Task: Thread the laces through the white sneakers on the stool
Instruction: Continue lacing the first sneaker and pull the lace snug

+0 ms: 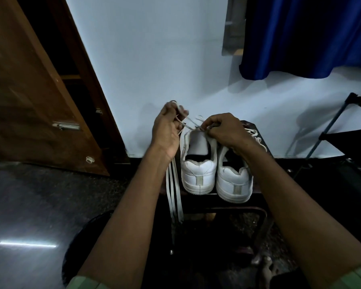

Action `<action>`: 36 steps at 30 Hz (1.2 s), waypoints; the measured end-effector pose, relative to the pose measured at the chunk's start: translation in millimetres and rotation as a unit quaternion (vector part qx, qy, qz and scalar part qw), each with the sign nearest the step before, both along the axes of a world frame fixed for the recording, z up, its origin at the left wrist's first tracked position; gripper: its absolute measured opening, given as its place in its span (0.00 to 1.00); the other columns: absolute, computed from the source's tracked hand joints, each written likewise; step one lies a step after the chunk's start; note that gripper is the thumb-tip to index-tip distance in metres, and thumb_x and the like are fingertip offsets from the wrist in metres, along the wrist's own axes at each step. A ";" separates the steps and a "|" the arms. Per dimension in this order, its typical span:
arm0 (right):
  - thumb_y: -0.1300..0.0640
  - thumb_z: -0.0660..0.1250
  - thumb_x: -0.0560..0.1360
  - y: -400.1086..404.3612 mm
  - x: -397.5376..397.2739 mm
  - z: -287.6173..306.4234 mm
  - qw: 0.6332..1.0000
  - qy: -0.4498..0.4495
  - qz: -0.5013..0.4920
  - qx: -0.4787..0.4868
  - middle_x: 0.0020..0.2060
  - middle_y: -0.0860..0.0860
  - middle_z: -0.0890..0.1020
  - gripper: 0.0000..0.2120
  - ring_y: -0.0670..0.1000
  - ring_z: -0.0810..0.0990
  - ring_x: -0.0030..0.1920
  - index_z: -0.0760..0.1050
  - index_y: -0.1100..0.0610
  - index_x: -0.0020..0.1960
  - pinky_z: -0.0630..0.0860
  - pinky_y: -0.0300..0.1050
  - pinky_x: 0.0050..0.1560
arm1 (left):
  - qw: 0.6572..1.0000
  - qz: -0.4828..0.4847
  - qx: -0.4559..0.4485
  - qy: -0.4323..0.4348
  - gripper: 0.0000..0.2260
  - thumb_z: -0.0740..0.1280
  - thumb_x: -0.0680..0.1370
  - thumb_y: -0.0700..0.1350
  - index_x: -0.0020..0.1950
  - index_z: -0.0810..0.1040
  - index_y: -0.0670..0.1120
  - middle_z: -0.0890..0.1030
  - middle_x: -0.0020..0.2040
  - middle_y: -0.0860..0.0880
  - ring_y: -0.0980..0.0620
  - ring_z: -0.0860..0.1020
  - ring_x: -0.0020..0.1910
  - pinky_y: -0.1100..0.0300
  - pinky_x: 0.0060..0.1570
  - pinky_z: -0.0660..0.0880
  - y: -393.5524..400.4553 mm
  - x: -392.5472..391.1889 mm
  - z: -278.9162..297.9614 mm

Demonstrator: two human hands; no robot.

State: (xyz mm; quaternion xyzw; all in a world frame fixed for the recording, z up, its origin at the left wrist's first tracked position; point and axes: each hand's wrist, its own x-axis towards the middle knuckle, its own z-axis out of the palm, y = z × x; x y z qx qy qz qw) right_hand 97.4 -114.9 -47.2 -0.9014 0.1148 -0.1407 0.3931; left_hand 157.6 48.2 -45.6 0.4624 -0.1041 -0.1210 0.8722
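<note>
Above the left sneaker [197, 163], right hand [225, 130] pinches the lace [188, 125] at the eyelet while left hand [168, 130] grips it, taut, running leftward.

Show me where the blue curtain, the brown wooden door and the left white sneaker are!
blue cloth curtain [306, 36], head view, middle of its folds
brown wooden door [29, 97], head view, flat panel
left white leather sneaker [197, 176], head view, heel
</note>
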 end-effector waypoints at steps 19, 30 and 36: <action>0.49 0.67 0.73 1.4 8.6 -12.4 0.993 -0.050 0.048 -0.092 0.45 0.43 0.78 0.04 0.53 0.78 0.54 0.78 0.39 0.43 0.74 0.63 0.59 | 0.951 0.088 0.230 -0.190 0.13 0.65 0.82 0.42 0.38 0.81 0.52 0.82 0.41 0.57 0.57 0.73 0.36 0.58 0.41 0.69 -10.7 -2.3 -19.4; 0.55 0.73 0.76 4.3 10.2 -15.7 0.976 -0.147 0.039 -0.156 0.54 0.41 0.79 0.05 0.49 0.69 0.64 0.81 0.45 0.46 0.61 0.48 0.56 | 0.942 0.110 0.298 -0.109 0.15 0.62 0.83 0.63 0.49 0.73 0.52 0.75 0.32 0.58 0.50 0.75 0.33 0.55 0.38 0.73 -4.4 5.5 -17.5; 0.67 0.60 0.71 7.1 2.1 -15.7 0.964 -0.198 0.064 -0.167 0.51 0.46 0.80 0.16 0.53 0.72 0.58 0.78 0.53 0.52 0.64 0.51 0.52 | 0.818 0.081 0.469 -0.323 0.15 0.66 0.83 0.57 0.47 0.81 0.47 0.82 0.38 0.53 0.55 0.78 0.39 0.62 0.39 0.69 -9.1 -6.3 -13.6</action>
